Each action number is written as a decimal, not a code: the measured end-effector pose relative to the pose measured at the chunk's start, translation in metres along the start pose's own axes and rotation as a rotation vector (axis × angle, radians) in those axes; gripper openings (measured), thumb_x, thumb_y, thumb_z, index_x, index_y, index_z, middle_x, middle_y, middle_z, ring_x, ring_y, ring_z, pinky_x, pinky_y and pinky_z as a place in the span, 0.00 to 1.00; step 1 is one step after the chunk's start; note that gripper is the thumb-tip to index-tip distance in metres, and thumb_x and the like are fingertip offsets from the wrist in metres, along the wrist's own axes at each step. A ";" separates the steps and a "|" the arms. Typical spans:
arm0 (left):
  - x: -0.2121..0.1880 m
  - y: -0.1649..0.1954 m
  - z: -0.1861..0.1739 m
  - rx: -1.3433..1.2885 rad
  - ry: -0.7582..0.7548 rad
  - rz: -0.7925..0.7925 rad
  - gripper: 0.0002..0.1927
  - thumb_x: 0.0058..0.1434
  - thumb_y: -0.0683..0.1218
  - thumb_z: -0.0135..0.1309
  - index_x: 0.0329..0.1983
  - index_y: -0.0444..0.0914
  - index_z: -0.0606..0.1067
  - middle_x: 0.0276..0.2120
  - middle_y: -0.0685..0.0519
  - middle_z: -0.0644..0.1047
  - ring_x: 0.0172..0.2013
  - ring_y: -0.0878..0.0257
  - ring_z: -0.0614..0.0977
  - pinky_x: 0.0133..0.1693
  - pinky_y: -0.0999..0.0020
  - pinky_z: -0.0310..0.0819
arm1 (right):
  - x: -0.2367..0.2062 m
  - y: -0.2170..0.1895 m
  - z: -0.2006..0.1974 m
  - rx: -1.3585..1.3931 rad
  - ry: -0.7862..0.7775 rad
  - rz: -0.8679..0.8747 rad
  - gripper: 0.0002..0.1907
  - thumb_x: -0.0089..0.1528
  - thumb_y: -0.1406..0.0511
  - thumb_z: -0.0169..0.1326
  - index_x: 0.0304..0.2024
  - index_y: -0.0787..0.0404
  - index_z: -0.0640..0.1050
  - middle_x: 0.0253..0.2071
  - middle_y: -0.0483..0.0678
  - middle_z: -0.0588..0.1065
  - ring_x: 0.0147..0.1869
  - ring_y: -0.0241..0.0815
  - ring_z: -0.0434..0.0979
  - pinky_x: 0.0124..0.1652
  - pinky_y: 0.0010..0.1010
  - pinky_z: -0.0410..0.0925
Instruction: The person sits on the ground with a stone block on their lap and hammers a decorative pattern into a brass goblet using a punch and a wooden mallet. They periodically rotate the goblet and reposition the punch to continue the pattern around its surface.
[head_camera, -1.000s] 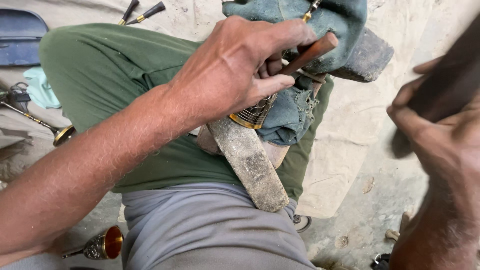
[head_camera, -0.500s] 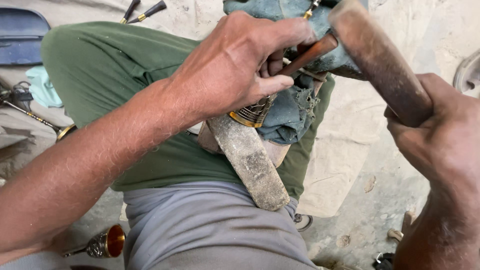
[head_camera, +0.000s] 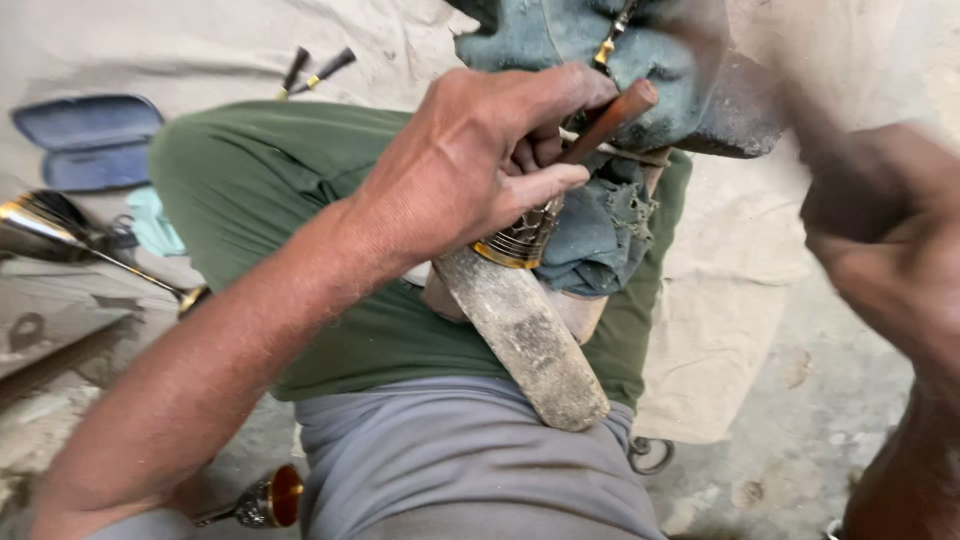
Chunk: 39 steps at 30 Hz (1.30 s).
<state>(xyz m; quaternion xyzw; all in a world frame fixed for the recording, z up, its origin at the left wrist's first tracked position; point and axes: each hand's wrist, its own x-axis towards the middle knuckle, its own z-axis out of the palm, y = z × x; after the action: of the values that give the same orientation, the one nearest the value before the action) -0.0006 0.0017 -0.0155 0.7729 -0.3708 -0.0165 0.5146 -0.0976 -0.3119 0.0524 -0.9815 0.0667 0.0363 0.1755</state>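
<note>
My left hand (head_camera: 470, 170) pinches a thin brown rod (head_camera: 605, 125) and holds it tilted, its lower end on a patterned brass ring (head_camera: 520, 240). The ring sits on the end of a worn wooden stake (head_camera: 525, 340) that lies over my green trouser leg (head_camera: 260, 170), padded by a frayed teal cloth (head_camera: 600, 230). My right hand (head_camera: 890, 250) is a blur at the right, closed around a hammer handle (head_camera: 790, 110) that streaks up-left toward the rod's top. A dark heavy block (head_camera: 740, 115) lies behind the rod.
A blue case (head_camera: 90, 140) and a pale green cloth lie on the sheet at left, beside a long brass tool (head_camera: 40, 220). Two dark brass-tipped tools (head_camera: 310, 70) rest at the top. A small brass cup (head_camera: 265, 500) is at the bottom left, and a wire ring (head_camera: 650, 455) lies by my hip.
My right hand has swung the hammer from raised at the right down toward the rod's top. My left hand, the rod and the brass ring have stayed in place.
</note>
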 end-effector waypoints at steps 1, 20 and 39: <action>0.000 0.000 0.001 -0.016 -0.003 0.000 0.28 0.62 0.43 0.71 0.63 0.40 0.73 0.35 0.52 0.81 0.34 0.63 0.84 0.37 0.66 0.80 | -0.001 -0.006 -0.004 -0.077 -0.022 -0.081 0.09 0.64 0.77 0.64 0.44 0.69 0.76 0.37 0.54 0.76 0.36 0.42 0.78 0.38 0.34 0.73; -0.003 0.002 0.000 -0.034 -0.018 -0.165 0.25 0.62 0.44 0.69 0.60 0.42 0.72 0.30 0.53 0.80 0.31 0.63 0.85 0.34 0.66 0.79 | -0.020 -0.018 -0.008 0.597 0.142 0.255 0.21 0.62 0.76 0.54 0.55 0.56 0.67 0.38 0.45 0.74 0.33 0.38 0.80 0.30 0.30 0.77; -0.007 0.008 -0.013 -0.204 0.110 -0.182 0.17 0.65 0.42 0.69 0.51 0.42 0.73 0.33 0.55 0.78 0.33 0.69 0.81 0.36 0.72 0.80 | -0.019 -0.012 0.006 0.863 0.118 0.219 0.24 0.66 0.77 0.58 0.61 0.65 0.65 0.41 0.51 0.76 0.38 0.46 0.82 0.38 0.39 0.79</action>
<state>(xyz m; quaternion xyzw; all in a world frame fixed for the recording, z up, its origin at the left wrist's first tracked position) -0.0052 0.0150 -0.0051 0.7466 -0.2669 -0.0581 0.6067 -0.1149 -0.2964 0.0530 -0.8059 0.1889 -0.0325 0.5601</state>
